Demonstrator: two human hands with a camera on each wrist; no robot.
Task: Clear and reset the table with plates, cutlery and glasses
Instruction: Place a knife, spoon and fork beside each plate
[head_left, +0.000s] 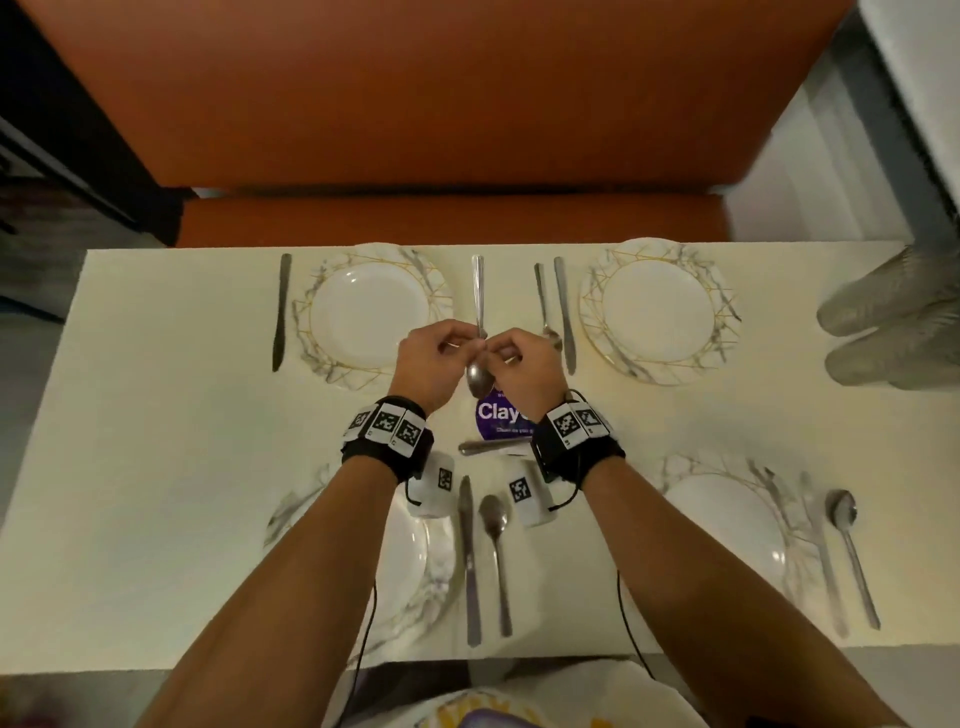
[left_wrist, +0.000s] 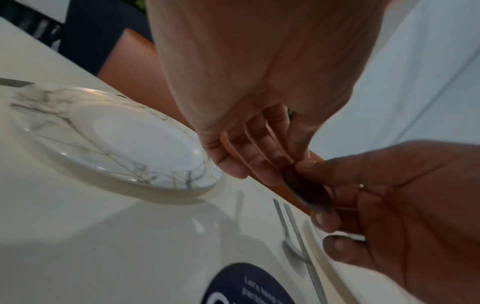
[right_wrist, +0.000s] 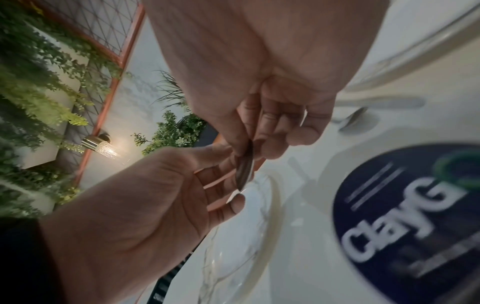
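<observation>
head view shows both hands meeting above the middle of the table (head_left: 130, 467), the left hand (head_left: 434, 364) and right hand (head_left: 524, 366) each with fingertips curled in to pinch one spoon (head_left: 479, 374) at its neck, bowl toward the near side, handle pointing far. it hangs between the two far plates, the left plate (head_left: 371, 317) and the right plate (head_left: 660, 312), just above a dark round sticker (head_left: 498, 421). right wrist view shows the spoon's bowl edge-on between thumb and fingertips.

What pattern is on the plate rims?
Grey marble veins with thin gold lines on the white plate; head view shows it best.
</observation>
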